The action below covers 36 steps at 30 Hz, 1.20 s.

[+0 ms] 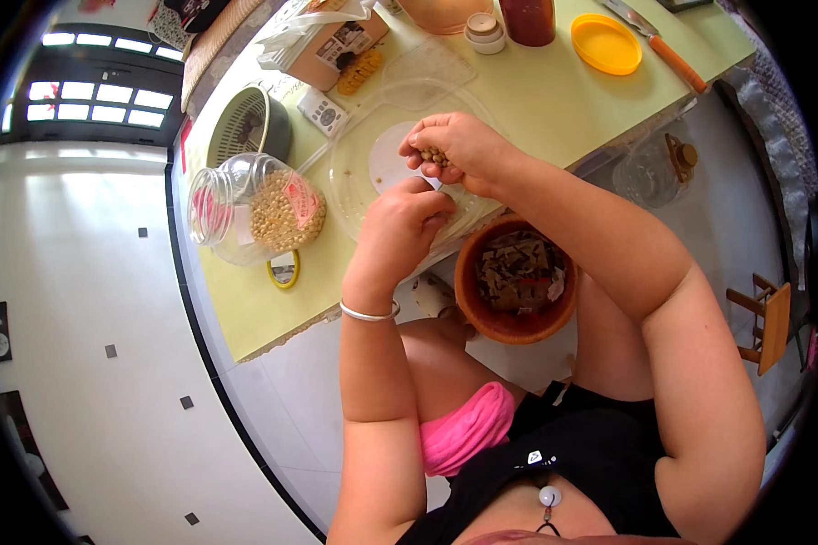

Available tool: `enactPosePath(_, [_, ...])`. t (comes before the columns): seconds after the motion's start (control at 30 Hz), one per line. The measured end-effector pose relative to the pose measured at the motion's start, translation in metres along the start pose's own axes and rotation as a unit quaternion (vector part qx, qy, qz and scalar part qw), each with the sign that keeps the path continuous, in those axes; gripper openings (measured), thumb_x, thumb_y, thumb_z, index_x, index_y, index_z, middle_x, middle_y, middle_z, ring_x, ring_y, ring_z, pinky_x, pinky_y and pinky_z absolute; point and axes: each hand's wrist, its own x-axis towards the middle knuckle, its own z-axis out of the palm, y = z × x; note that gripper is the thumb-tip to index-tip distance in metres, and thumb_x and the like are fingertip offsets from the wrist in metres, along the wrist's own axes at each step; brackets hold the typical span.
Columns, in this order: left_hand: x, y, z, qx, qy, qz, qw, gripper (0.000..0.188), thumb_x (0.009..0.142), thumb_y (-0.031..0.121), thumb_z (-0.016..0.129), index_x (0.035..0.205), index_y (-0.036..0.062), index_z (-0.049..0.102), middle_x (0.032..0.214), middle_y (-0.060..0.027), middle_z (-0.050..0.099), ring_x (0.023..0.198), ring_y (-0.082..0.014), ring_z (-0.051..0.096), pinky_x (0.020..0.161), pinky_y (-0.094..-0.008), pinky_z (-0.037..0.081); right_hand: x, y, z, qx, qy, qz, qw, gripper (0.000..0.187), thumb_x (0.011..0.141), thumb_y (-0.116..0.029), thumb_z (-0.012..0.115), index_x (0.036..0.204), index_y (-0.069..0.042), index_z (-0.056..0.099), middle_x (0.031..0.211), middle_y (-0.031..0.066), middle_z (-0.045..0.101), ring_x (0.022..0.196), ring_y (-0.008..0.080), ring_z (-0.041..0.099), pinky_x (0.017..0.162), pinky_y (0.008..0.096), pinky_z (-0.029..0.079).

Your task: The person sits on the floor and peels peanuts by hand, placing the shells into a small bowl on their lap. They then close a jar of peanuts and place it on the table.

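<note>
Above a clear round plastic tray [344, 168] with a white disc [391, 156] in its middle, my two hands are close together. My right hand [468, 154] is curled round a small handful of pale beans [434, 158], which show between its fingers. Just nearer and to the left, my left hand [398, 222] has its fingers bent inward; what they pinch, if anything, is hidden. A few single beans lie on the tray. Left of the tray is a clear jar [232, 195] partly filled with similar beans [282, 213].
Below the table edge, a reddish-brown bucket [468, 295] holds dark scraps. A grey-green colander [277, 127], white remote control [322, 111] and yellow-rimmed mirror [284, 283] are on the left. Farther back are a yellow lid [606, 45] and an orange-handled knife [673, 62]. A wooden stool [773, 325] stands right.
</note>
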Motion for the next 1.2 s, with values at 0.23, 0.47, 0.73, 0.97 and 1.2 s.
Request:
enactPosePath(0.23, [0.003,-0.004,0.002,-0.034,0.005,0.032,0.999,0.018,0.069,-0.003,0.075,0.084,0.0076,0.074,0.084,-0.0106,0.063,0.073,-0.0270,0.062,0.067,-0.0356,0.050,0.001,0.001,-0.002,-0.009,-0.005,-0.001,1.000,0.015,0.095,-0.013,0.055,0.093,0.000,0.062,0.081,0.0054,0.060,0.058,0.0057,0.050,0.044,0.0172,0.036])
enactPosePath(0.47, [0.005,-0.003,0.004,-0.032,-0.004,0.022,0.999,0.014,0.072,-0.004,0.072,0.084,0.0029,0.068,0.083,-0.0103,0.062,0.070,-0.0230,0.063,0.066,-0.0332,0.051,0.001,0.001,-0.002,-0.004,-0.005,-0.004,1.000,0.015,0.094,-0.013,0.055,0.093,0.001,0.062,0.082,0.0062,0.059,0.058,0.0062,0.050,0.043,0.0174,0.034])
enactPosePath(0.73, [0.000,-0.020,-0.010,-0.079,0.194,-0.069,0.975,0.012,0.079,-0.005,0.067,0.089,-0.0001,0.065,0.084,-0.0048,0.064,0.075,-0.0100,0.061,0.068,-0.0225,0.049,0.000,-0.001,-0.001,-0.024,-0.017,0.011,1.000,0.018,0.096,-0.016,0.055,0.093,0.001,0.061,0.080,0.0072,0.061,0.057,0.0073,0.051,0.041,0.0177,0.032])
enactPosePath(0.97, [0.005,-0.016,-0.018,-0.131,0.330,-0.061,0.933,0.019,0.084,-0.001,0.068,0.103,-0.0018,0.069,0.091,-0.0083,0.068,0.079,-0.0140,0.063,0.073,-0.0260,0.051,0.001,0.000,0.001,0.094,-0.069,0.094,0.989,0.027,0.098,-0.023,0.052,0.093,0.003,0.061,0.079,0.0106,0.062,0.057,0.0099,0.054,0.040,0.0181,0.035])
enactPosePath(1.2, [-0.005,-0.065,-0.014,0.276,0.249,-0.110,0.922,0.022,0.082,0.000,0.060,0.101,0.0006,0.072,0.097,-0.0157,0.069,0.091,-0.0312,0.065,0.083,-0.0371,0.051,0.003,-0.001,-0.004,0.093,-0.038,0.076,0.992,0.024,0.097,-0.017,0.052,0.093,0.005,0.060,0.079,0.0116,0.062,0.055,0.0095,0.055,0.038,0.0177,0.034])
